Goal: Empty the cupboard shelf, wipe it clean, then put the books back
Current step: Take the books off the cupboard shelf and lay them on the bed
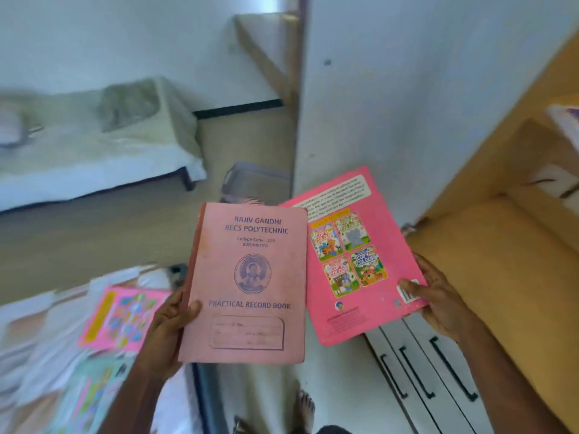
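Note:
My left hand (pixel 169 327) grips a faded pink practical record book (pixel 247 283) by its spine edge, cover facing me. My right hand (pixel 438 299) holds a bright pink colouring book (pixel 354 255) by its lower right corner, back cover up, partly tucked behind the record book. Both books hang in the air in front of me. The yellow wooden cupboard shelf (pixel 501 245) opens to the right, its near part bare. More books (pixel 125 317) lie in a blurred pile at lower left, a pink one on top.
White cupboard door (pixel 391 104) stands open between me and the room. Drawers with black handles (pixel 432 371) sit below the shelf. A bed (pixel 94 145) lies at the left, a grey bin (pixel 253 183) on the floor. Some items remain deep on the shelf (pixel 560 180). My bare foot (pixel 305 408) is below.

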### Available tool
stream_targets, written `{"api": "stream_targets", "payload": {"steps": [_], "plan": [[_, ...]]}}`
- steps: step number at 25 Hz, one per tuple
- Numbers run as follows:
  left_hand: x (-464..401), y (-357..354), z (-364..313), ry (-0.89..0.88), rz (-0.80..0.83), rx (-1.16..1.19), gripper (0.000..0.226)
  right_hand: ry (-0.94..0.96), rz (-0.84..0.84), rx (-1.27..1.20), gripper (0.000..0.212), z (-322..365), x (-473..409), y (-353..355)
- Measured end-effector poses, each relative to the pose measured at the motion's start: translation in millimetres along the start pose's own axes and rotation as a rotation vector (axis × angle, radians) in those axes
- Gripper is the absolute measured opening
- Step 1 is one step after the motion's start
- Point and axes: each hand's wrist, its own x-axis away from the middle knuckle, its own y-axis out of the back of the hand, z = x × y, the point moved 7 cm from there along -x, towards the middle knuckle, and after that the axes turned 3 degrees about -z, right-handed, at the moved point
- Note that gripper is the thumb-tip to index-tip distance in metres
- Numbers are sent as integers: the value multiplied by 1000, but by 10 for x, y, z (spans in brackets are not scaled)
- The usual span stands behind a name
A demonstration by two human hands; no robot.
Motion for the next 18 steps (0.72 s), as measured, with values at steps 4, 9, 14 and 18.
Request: {"api": "stream_targets", "payload": {"steps": [4, 9, 14, 18], "plan": [[480, 1297, 332, -24, -306, 143, 34, -41, 194, 197, 59, -352, -295, -1308], [1256, 2673, 955, 35, -787, 302, 26, -10, 489, 609, 53, -1053, -432, -2934], [1832, 3401, 1636, 74, -1117, 442, 28, 71, 758, 920, 63, -2009, -299, -4135], [1973, 3780, 2152, 127, -1281, 521, 27, 45, 823, 973, 50, -2661, -263, -4791]]}}
